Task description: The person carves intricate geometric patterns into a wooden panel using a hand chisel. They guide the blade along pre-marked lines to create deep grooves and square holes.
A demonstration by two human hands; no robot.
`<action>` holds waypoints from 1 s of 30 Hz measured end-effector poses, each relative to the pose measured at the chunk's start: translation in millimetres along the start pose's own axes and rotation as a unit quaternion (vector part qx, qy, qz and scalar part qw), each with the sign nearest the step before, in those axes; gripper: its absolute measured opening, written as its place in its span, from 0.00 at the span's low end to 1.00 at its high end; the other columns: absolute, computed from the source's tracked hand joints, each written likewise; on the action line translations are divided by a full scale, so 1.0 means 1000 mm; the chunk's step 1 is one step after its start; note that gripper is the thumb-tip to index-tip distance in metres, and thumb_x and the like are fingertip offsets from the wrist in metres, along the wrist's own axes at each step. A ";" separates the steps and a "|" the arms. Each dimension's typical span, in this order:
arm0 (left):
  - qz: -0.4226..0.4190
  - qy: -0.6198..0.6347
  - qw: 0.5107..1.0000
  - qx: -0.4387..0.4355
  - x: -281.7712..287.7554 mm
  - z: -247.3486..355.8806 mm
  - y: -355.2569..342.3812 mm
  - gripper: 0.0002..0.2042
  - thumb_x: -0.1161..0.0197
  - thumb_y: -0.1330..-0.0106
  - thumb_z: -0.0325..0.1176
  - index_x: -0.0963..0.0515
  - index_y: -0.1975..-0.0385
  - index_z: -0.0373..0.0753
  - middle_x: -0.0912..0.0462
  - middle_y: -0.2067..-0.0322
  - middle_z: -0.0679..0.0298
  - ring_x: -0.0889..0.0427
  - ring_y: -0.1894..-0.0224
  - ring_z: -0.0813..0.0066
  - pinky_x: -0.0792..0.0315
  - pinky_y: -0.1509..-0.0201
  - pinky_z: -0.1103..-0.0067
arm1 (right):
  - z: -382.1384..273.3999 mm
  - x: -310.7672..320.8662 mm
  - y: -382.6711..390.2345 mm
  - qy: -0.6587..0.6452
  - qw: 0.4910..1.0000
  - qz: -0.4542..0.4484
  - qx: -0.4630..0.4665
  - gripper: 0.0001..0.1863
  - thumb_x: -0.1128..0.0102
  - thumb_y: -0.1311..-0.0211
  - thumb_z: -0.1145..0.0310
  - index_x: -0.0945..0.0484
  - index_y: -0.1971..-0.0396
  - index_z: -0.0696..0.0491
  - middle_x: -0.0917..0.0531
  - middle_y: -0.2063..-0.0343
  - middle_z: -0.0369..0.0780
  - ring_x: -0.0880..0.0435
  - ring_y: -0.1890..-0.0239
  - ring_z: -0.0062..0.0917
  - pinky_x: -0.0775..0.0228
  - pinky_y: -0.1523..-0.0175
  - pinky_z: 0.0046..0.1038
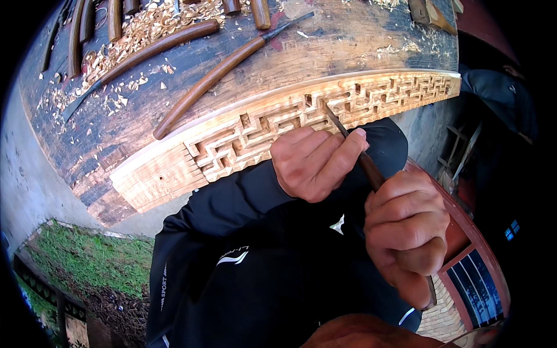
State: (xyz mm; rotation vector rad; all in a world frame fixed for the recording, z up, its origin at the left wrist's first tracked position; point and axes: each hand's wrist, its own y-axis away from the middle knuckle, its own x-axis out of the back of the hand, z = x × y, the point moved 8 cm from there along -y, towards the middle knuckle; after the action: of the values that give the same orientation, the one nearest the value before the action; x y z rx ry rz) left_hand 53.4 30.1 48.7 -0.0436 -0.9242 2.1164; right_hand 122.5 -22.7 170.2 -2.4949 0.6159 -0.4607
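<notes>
Workbench: worn dark planks [325, 43], scarred and stained, strewn with pale wood shavings [145, 29] toward the far left corner.
Spare tools: several long brown-handled chisels [203, 87] lie slantwise on the bench, well apart from the hands; more handles line the far edge.
Workpiece: a long, slightly curved carved panel [278, 124] of light wood lies along the near edge of the bench, just in front of the person's chest.
Pattern: an angular fretwork of right-angle channels runs along most of its face, from near the left end to the far right tip.
Left hand: the left hand [313, 162] rests against the panel's lower edge, fingers curled together, with the thumb and forefinger pinching the blade of the gouge [354, 145] to steady it.
Right hand: the right hand [406, 232] is wrapped in a closed fist round the gouge's dark handle, set lower and nearer the body.
Tool tip: it sits in a channel at about the middle of the panel's fretwork.
Done so far: by my judgement most of the pattern is already cut deep, on both sides of the tip.
Left to do: the left end [151, 177] is plain wood with a small hole; the work in hand looks like cleaning up channels, though I cannot tell how much.
</notes>
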 end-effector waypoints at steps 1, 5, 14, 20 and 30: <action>-0.004 -0.001 1.000 0.006 0.001 0.000 0.000 0.30 0.32 0.51 0.14 0.19 0.40 0.25 0.06 0.63 0.62 0.10 0.72 0.70 0.23 0.73 0.77 | 0.001 0.000 -0.001 0.001 1.000 -0.003 -0.001 0.35 0.55 0.16 0.33 0.35 0.75 0.48 0.21 0.84 0.35 0.28 0.90 0.20 0.37 0.83 0.23; 0.001 0.002 1.000 0.012 0.001 -0.001 0.000 0.31 0.32 0.50 0.14 0.20 0.39 0.25 0.06 0.62 0.62 0.09 0.72 0.69 0.23 0.73 0.77 | 0.002 -0.002 -0.002 0.012 1.000 -0.008 -0.013 0.34 0.55 0.15 0.33 0.33 0.73 0.49 0.20 0.83 0.36 0.27 0.89 0.21 0.34 0.83 0.25; 0.023 0.020 0.999 0.021 -0.001 -0.003 0.002 0.32 0.30 0.48 0.12 0.21 0.37 0.25 0.07 0.64 0.62 0.10 0.74 0.68 0.22 0.74 0.75 | 0.000 -0.008 -0.007 0.073 0.994 -0.027 -0.075 0.34 0.61 0.13 0.35 0.29 0.67 0.52 0.19 0.82 0.37 0.26 0.88 0.24 0.29 0.81 0.28; 0.031 0.021 0.999 0.034 -0.001 -0.004 0.001 0.29 0.28 0.44 0.13 0.21 0.38 0.25 0.09 0.69 0.61 0.11 0.75 0.67 0.22 0.74 0.74 | 0.004 -0.008 -0.010 0.079 0.993 -0.018 -0.086 0.35 0.63 0.12 0.36 0.29 0.69 0.52 0.19 0.82 0.36 0.26 0.88 0.24 0.29 0.80 0.28; 0.049 0.014 0.998 0.044 -0.003 -0.006 -0.003 0.22 0.25 0.39 0.17 0.19 0.44 0.25 0.11 0.72 0.61 0.12 0.76 0.69 0.23 0.75 0.76 | 0.009 0.002 -0.012 0.062 0.990 -0.014 -0.128 0.36 0.63 0.12 0.37 0.30 0.73 0.53 0.20 0.83 0.38 0.26 0.88 0.25 0.30 0.78 0.30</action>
State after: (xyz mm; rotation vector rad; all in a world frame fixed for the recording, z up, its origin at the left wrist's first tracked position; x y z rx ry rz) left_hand 59.6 33.1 45.5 -0.0743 -0.8260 2.2400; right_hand 131.8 -11.0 169.8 -2.7345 0.7301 -0.5829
